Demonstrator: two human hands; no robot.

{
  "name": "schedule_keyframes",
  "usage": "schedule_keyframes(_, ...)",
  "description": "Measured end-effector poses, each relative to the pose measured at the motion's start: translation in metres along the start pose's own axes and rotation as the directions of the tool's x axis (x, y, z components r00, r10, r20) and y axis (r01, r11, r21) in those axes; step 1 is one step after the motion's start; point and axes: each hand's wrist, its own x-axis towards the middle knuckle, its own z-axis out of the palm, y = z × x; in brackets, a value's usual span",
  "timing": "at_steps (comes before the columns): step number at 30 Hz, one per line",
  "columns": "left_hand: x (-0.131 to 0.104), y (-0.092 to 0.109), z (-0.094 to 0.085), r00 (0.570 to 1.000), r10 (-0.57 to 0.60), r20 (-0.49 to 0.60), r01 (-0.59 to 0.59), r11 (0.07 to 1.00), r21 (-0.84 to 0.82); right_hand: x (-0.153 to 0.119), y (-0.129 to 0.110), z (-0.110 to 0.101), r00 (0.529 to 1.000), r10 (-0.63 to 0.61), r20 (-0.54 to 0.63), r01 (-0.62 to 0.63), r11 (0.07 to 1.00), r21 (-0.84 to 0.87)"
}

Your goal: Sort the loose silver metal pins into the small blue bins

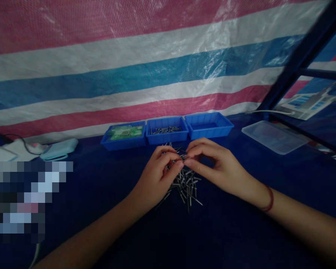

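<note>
A heap of thin metal blind rivets point(188, 186) lies on the dark blue tabletop point(168, 239), many with a thicker sleeve on a slender pin. Over the upper part of this heap, my left hand point(164, 168) and my right hand point(215, 162) meet fingertip to fingertip. Thumb and fingers of each are closed in a pinch on what looks like a small rivet, mostly covered by the fingertips. A red cord circles my right wrist. Part of the heap is hidden behind the hands.
Behind the heap stand three blue bins: the left bin point(123, 144) with green-and-clear packets, the middle bin point(166, 139) with rivets, the right bin point(210, 129). A translucent lid point(273, 137) lies right; a light-blue case point(60, 148) left. A striped sheet point(128, 82) hangs behind.
</note>
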Motion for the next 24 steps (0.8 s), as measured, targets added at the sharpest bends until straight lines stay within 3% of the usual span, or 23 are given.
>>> schedule_keyframes(7, -0.003, 0.003, 0.002, 1.0, -0.018, -0.018, 0.017, 0.999, -0.028, -0.004, -0.008, 0.001, 0.998, 0.007, -0.055, -0.008, 1.0, -0.001)
schedule_keyframes(11, -0.003, 0.004, 0.0, 0.993, 0.039, -0.115, -0.036, 0.999, 0.027, -0.005, -0.006, 0.002, 0.998, 0.003, -0.069, -0.005, 1.0, -0.028)
schedule_keyframes(15, -0.004, 0.003, -0.001, 0.953, 0.203, -0.224, -0.166, 0.971, 0.174, -0.005, -0.001, 0.006, 0.998, 0.011, -0.054, -0.012, 1.0, -0.015)
schedule_keyframes(19, -0.005, 0.005, -0.001, 0.915, 0.322, -0.244, -0.264, 0.933, 0.243, -0.006, 0.003, 0.011, 1.0, 0.003, -0.004, -0.003, 1.0, 0.022)
schedule_keyframes(24, -0.004, 0.008, -0.006, 0.965, 0.192, -0.181, -0.165, 0.974, 0.156, -0.004, 0.001, 0.011, 0.995, -0.054, 0.085, 0.053, 0.998, 0.013)
